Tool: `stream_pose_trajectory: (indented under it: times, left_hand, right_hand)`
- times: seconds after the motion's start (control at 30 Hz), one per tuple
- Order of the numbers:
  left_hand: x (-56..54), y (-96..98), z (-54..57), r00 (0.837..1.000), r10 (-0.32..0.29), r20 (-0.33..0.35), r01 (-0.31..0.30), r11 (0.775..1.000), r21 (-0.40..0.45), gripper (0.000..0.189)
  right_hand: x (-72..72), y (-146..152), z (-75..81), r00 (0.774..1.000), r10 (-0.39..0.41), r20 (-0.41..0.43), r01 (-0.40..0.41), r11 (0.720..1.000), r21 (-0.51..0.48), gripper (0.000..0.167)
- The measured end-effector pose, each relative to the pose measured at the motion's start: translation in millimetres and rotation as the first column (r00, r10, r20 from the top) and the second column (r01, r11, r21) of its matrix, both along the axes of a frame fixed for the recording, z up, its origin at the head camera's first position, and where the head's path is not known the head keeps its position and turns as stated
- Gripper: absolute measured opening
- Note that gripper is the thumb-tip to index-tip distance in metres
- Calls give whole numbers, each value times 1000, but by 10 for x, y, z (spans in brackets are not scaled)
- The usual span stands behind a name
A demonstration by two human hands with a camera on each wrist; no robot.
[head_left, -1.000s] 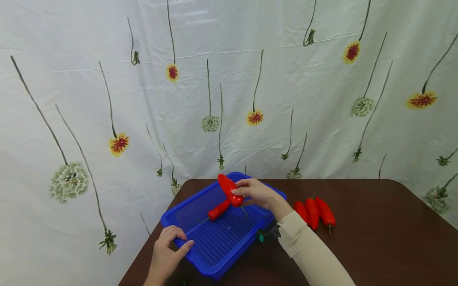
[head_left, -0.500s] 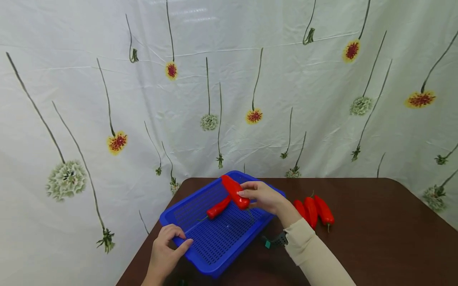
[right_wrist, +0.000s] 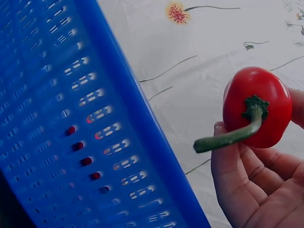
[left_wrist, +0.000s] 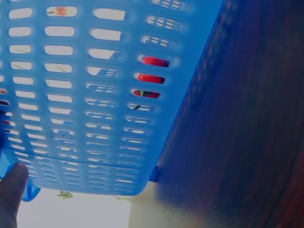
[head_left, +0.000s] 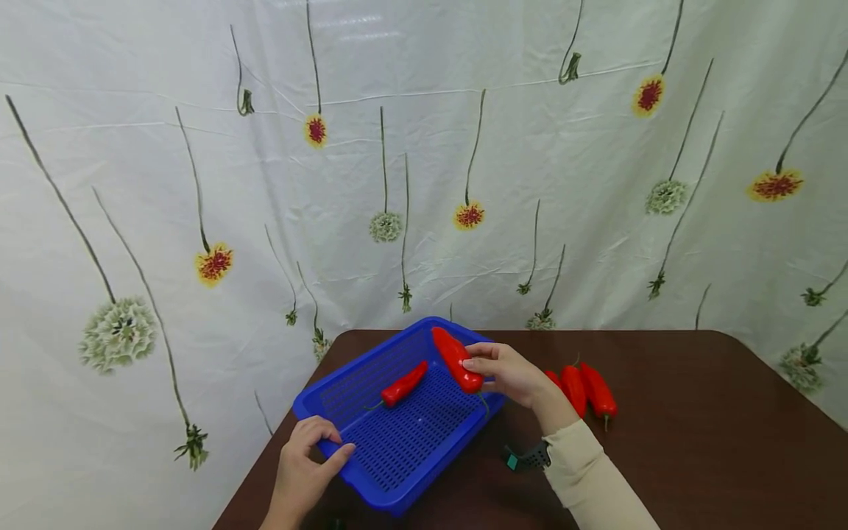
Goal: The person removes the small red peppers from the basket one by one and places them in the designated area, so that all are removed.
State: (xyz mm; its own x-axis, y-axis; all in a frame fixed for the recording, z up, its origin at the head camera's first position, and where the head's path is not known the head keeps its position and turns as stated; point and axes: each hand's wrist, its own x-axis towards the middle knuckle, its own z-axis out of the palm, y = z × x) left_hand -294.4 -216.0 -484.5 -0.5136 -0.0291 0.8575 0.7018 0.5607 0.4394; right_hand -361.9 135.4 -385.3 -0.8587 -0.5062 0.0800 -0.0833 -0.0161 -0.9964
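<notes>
A blue perforated plastic basket (head_left: 397,495) stands at the left of the table, and my left hand (head_left: 306,465) grips its near left rim with fingers and thumb. One red pepper (head_left: 404,384) with a green stem lies inside the basket. Above the basket's right side, my right hand (head_left: 511,374) pinches a second red pepper (head_left: 456,359), stem end toward me. In the right wrist view that held pepper (right_wrist: 259,107) shows its green stem between thumb and fingers. Through the basket wall (left_wrist: 114,180) in the left wrist view, bits of red show in the slots.
Several red peppers (head_left: 598,390) lie on the dark brown table (head_left: 702,442), right of my right forearm, one partly hidden by it. A white curtain (head_left: 596,147) printed with flowers hangs behind the table. My right wrist wears a dark strap (head_left: 533,456) with a teal tag.
My right hand has moved right with the pepper, from over the middle of the basket to its right side. The left hand keeps its grip on the rim.
</notes>
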Motion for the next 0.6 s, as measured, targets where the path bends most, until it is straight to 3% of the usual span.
stream_pose_trajectory:
  times: [0.33, 0.6]
  left_hand:
    - [33, 15, 26, 1000, -10, -30, 10, 1000, 1, 40]
    - [166, 109, 191, 999, -29, -43, 29, 1000, 10, 37]
  right_hand:
    - [78, 87, 25, 1000, 14, -25, -15, 1000, -20, 52]
    - [96, 250, 104, 998, -43, -43, 42, 999, -32, 49]
